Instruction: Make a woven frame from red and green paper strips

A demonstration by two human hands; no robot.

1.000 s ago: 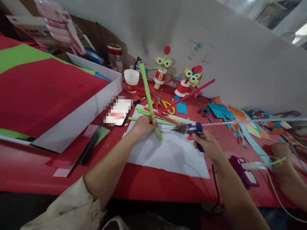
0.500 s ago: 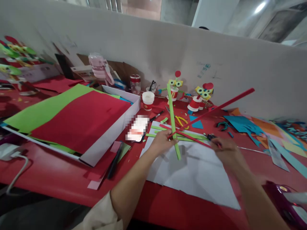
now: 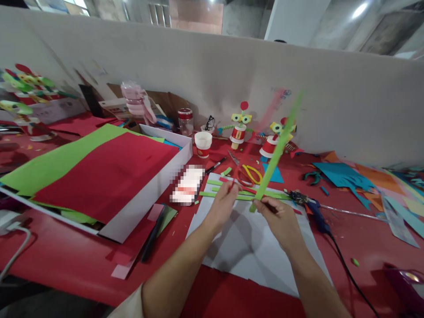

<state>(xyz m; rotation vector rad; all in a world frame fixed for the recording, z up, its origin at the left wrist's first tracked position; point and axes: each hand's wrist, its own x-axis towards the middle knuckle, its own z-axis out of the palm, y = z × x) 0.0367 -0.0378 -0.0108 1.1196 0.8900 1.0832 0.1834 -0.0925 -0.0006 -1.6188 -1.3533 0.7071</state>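
Pinched between the thumb and fingers of my right hand (image 3: 278, 218) is the lower end of a light green paper strip (image 3: 276, 157). It slants up to the right, its top smeared by motion. My left hand (image 3: 223, 203) is closed with a red bit at its fingertips, seemingly a red paper strip (image 3: 273, 108) whose blurred upper part shows against the wall. Under both hands lies a white sheet (image 3: 251, 247). More green strips (image 3: 207, 194) rest along its far edge. A glue gun (image 3: 316, 214) lies just right of my right hand.
Red-handled and yellow-handled tools (image 3: 252, 173) lie behind the sheet, near a paper cup (image 3: 203, 143). Cup figures (image 3: 237, 132) stand by the wall. At left is a white box (image 3: 149, 194) holding coloured sheets. Blue paper scraps (image 3: 341, 174) lie right; the glue gun's cord (image 3: 347, 260) runs forward.
The green strip has passed from my left hand to my right and tilted rightward. My right hand has left the glue gun area and come in beside my left. The red strip has swung more upright.
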